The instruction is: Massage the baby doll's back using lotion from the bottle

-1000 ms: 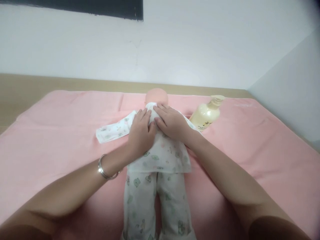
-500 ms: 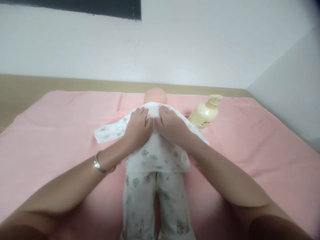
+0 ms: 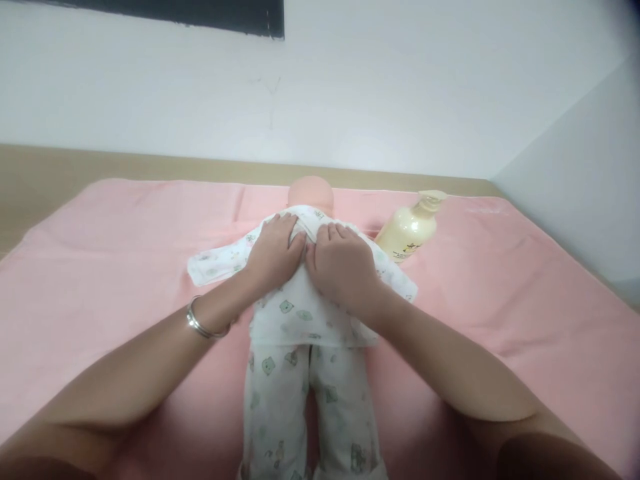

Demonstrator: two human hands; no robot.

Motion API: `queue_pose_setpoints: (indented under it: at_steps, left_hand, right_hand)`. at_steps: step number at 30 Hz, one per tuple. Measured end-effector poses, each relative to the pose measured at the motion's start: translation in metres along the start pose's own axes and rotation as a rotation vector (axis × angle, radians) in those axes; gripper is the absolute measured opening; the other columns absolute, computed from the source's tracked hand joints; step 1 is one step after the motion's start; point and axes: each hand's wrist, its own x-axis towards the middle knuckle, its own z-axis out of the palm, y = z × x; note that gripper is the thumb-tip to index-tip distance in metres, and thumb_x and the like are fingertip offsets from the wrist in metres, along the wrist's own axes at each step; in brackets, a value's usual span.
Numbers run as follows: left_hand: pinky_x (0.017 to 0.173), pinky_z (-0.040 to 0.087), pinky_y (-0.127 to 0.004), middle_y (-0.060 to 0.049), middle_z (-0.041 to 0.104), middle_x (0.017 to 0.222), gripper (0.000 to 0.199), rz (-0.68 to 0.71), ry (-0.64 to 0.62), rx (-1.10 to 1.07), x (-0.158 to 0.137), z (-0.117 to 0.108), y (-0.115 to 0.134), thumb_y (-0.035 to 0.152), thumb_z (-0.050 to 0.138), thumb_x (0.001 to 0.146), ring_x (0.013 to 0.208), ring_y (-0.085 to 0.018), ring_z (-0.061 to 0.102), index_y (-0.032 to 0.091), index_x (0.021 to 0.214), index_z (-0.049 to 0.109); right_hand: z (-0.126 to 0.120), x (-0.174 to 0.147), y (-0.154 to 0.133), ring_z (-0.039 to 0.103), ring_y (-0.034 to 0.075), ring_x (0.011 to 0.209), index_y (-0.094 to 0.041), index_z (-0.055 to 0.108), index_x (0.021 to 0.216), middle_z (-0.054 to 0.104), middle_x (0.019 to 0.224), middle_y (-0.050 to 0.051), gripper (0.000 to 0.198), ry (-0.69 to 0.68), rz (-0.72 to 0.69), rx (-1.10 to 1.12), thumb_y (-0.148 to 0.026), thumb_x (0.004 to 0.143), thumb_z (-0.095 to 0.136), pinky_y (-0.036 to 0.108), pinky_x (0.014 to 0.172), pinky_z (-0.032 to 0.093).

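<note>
A baby doll, its bald head pointing away from me, lies stretched out in a white shirt printed with small green figures. Matching trousers cover its legs. My left hand, with a silver bangle at the wrist, rests flat on the upper part of the shirt, fingers extended. Close beside it, my right hand has its fingers curled into the shirt cloth, which is drawn into a slanting fold between both hands. The fingertips of the right hand are partly hidden.
A pale yellow pump bottle leans to the right beyond the doll's sleeve. Under everything lies a pink sheet on a wooden surface. A white wall with a dark panel stands behind.
My right hand has curled its fingers and drawn slightly toward me, raising a fold in the shirt. My left hand stays nearly in place.
</note>
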Motion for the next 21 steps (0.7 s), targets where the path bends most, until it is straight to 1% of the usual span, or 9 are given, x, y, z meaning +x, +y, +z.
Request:
queue_pose_setpoints:
  at_steps: [4,5,7,9,12,15,18,20,21]
  left_hand:
    - [0.121,0.037,-0.052,-0.015,0.06,0.131,0.039,0.022,0.023,0.07,-0.011,0.002,0.006,0.027,0.029,0.096,0.131,-0.031,0.051,0.012,0.114,0.061]
    - [0.123,0.035,-0.052,-0.016,0.059,0.135,0.04,0.033,0.02,0.078,-0.016,0.002,0.009,0.027,0.03,0.096,0.134,-0.031,0.05,0.011,0.117,0.06]
    - [0.125,0.033,-0.051,-0.018,0.055,0.142,0.044,0.058,0.002,0.077,-0.025,0.003,0.015,0.026,0.03,0.096,0.14,-0.031,0.046,0.008,0.124,0.058]
    - [0.126,0.032,-0.051,-0.018,0.048,0.149,0.048,0.069,-0.021,0.056,-0.029,0.003,0.018,0.026,0.03,0.097,0.146,-0.031,0.039,0.006,0.133,0.054]
    - [0.127,0.029,-0.051,-0.017,0.044,0.154,0.049,0.035,-0.057,0.009,-0.026,0.001,0.018,0.027,0.029,0.097,0.149,-0.03,0.034,0.006,0.134,0.053]
    - [0.125,0.031,-0.054,-0.015,0.05,0.148,0.044,-0.016,-0.077,-0.042,-0.014,-0.003,0.014,0.03,0.029,0.097,0.146,-0.031,0.038,0.012,0.126,0.057]
    - [0.116,0.041,-0.056,-0.011,0.064,0.124,0.033,0.005,-0.05,-0.041,-0.007,-0.005,0.011,0.026,0.032,0.095,0.126,-0.029,0.055,0.016,0.108,0.061]
    - [0.11,0.045,-0.055,-0.011,0.066,0.114,0.03,0.034,-0.027,0.005,-0.008,-0.004,0.012,0.023,0.032,0.094,0.117,-0.029,0.058,0.015,0.1,0.061]
    - [0.11,0.044,-0.055,-0.013,0.066,0.114,0.031,0.046,-0.017,0.033,-0.011,-0.002,0.013,0.022,0.032,0.094,0.119,-0.03,0.057,0.014,0.1,0.061]
  right_hand:
    - [0.005,0.013,0.012,0.053,0.035,0.128,0.005,0.056,0.129,0.059,0.133,0.026,0.048,-0.084,0.021,0.108,-0.03,0.102,0.037,0.045,0.113,0.04]
    - [0.006,0.018,0.017,0.05,0.035,0.132,0.005,0.053,0.132,0.056,0.137,0.025,0.049,-0.12,0.037,0.148,-0.031,0.102,0.038,0.044,0.115,0.038]
    - [0.007,0.025,0.025,0.049,0.034,0.134,0.003,0.052,0.133,0.053,0.142,0.024,0.048,-0.199,0.067,0.223,-0.033,0.103,0.04,0.044,0.115,0.039]
    - [0.008,0.029,0.03,0.051,0.034,0.13,0.0,0.055,0.129,0.055,0.14,0.023,0.045,-0.222,0.074,0.251,-0.035,0.103,0.04,0.044,0.111,0.043]
    - [0.006,0.026,0.028,0.057,0.033,0.119,-0.002,0.058,0.12,0.062,0.125,0.022,0.039,-0.181,0.037,0.196,-0.031,0.104,0.038,0.045,0.105,0.046]
    - [-0.004,0.016,0.019,0.061,0.033,0.11,-0.004,0.061,0.112,0.066,0.112,0.021,0.038,-0.194,-0.036,0.101,-0.027,0.104,0.032,0.045,0.098,0.048]
    - [-0.015,0.007,0.012,0.061,0.033,0.111,-0.003,0.062,0.112,0.066,0.112,0.023,0.038,-0.211,-0.057,0.019,-0.025,0.103,0.032,0.043,0.097,0.049]
    - [-0.018,0.006,0.012,0.061,0.032,0.111,-0.002,0.063,0.111,0.066,0.113,0.024,0.039,-0.217,-0.092,-0.014,-0.022,0.103,0.03,0.041,0.096,0.049]
    - [-0.016,0.008,0.014,0.06,0.032,0.112,-0.003,0.064,0.11,0.066,0.114,0.024,0.041,-0.223,-0.145,-0.027,-0.019,0.102,0.027,0.042,0.097,0.049]
